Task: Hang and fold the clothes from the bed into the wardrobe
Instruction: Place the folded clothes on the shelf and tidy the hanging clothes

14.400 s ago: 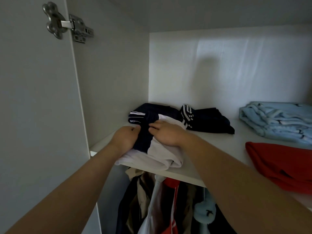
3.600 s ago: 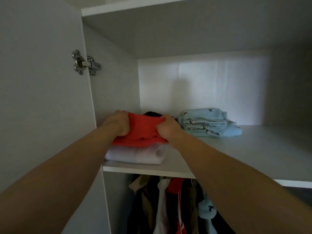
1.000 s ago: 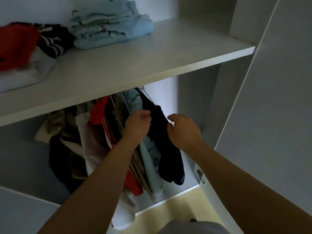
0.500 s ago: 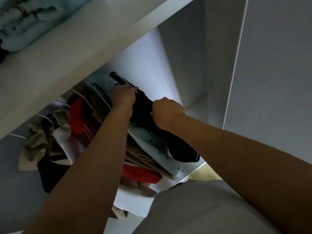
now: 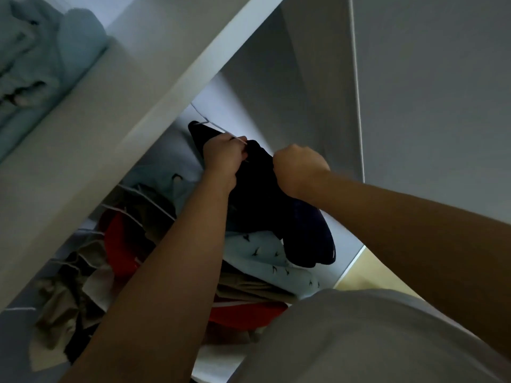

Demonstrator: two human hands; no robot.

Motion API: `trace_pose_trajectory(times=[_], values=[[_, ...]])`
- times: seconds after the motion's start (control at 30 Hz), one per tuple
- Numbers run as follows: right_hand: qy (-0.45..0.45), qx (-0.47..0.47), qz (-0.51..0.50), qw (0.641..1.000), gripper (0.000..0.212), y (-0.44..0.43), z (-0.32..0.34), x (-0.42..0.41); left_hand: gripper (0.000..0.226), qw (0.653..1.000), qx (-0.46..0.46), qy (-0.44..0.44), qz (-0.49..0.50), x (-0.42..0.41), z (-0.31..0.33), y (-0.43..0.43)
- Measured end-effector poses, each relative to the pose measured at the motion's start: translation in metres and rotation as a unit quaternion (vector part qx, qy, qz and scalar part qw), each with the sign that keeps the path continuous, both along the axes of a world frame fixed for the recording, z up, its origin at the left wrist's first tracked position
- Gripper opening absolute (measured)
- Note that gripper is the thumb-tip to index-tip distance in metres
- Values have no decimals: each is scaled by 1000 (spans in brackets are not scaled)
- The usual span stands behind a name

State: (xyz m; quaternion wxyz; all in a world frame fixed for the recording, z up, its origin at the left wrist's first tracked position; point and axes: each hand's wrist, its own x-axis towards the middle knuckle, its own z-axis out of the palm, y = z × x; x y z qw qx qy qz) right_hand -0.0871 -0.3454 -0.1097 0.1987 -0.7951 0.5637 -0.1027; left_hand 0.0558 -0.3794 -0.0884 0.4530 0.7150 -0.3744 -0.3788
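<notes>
A dark navy garment (image 5: 265, 205) hangs on a thin white wire hanger (image 5: 213, 125) under the wardrobe shelf (image 5: 132, 87), at the right end of the hanging row. My left hand (image 5: 224, 154) grips the garment's top together with the hanger wire. My right hand (image 5: 300, 168) is curled on the garment's right shoulder edge. To the left hang a light blue patterned garment (image 5: 265, 258), red clothes (image 5: 119, 244) and beige ones (image 5: 63, 299).
Folded light blue clothes (image 5: 36, 64) lie on the shelf above at the upper left. The wardrobe's right side panel (image 5: 304, 87) and open door (image 5: 442, 92) stand close on the right. Yellow floor (image 5: 362, 277) shows below. My grey shirt (image 5: 359, 341) fills the lower right.
The view has tilted further and drawn closer to the hanging row. Both hands stay on the dark garment at the hanger, shifted slightly right.
</notes>
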Motion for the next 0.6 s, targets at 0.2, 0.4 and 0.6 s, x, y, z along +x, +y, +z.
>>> trace_pose_trajectory(times=[0.2, 0.4, 0.6], values=[[11, 5, -36, 999, 20, -23, 7, -25, 8, 999, 5, 8, -35, -20, -2, -35], [1, 9, -57, 998, 18, -40, 7, -35, 20, 997, 22, 11, -76, -33, -1, -60], [10, 11, -70, 997, 23, -54, 9, -43, 29, 995, 32, 70, -69, -53, 2, -80]])
